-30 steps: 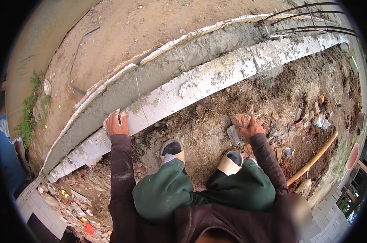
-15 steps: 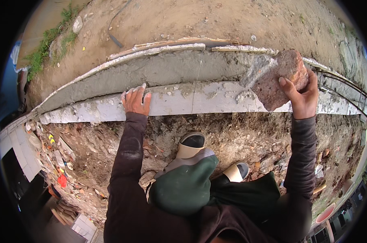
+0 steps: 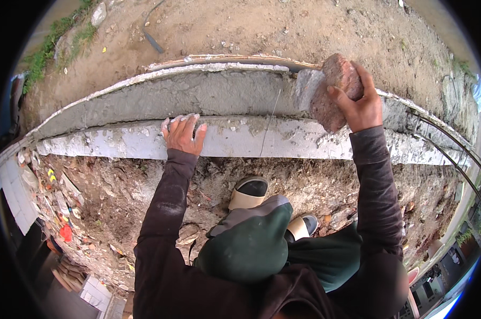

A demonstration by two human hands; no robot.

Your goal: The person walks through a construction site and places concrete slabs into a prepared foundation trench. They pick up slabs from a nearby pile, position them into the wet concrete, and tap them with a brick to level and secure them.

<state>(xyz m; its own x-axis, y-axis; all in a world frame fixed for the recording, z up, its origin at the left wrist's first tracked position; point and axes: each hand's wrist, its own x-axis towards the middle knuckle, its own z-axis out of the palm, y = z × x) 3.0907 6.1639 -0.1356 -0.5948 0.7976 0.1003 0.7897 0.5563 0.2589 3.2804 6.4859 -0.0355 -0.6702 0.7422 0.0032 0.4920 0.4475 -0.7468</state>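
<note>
A long white formwork board (image 3: 240, 141) crosses in front of me, with grey wet concrete (image 3: 208, 90) in the channel behind it, bounded by a thin white strip (image 3: 145, 80) at the far side. My left hand (image 3: 184, 135) rests on the board's top edge, fingers open and dusted with grey. My right hand (image 3: 360, 103) grips a chunky reddish-grey rock (image 3: 333, 74), held over the channel toward its far edge. The rock hides part of the channel and the far strip.
Dark rebar (image 3: 440, 141) lies at the channel's right end. Sandy ground (image 3: 262, 29) with a dark strap (image 3: 153, 40) and weeds lies beyond. Rubble, bricks and a red scrap (image 3: 65, 232) are at the left. My sandalled feet (image 3: 251, 194) stand on dirt below the board.
My right hand has lifted the rock from the ground to above the channel, then moved it leftward and farther away. My left hand stays on the board. The view has turned since one second ago.
</note>
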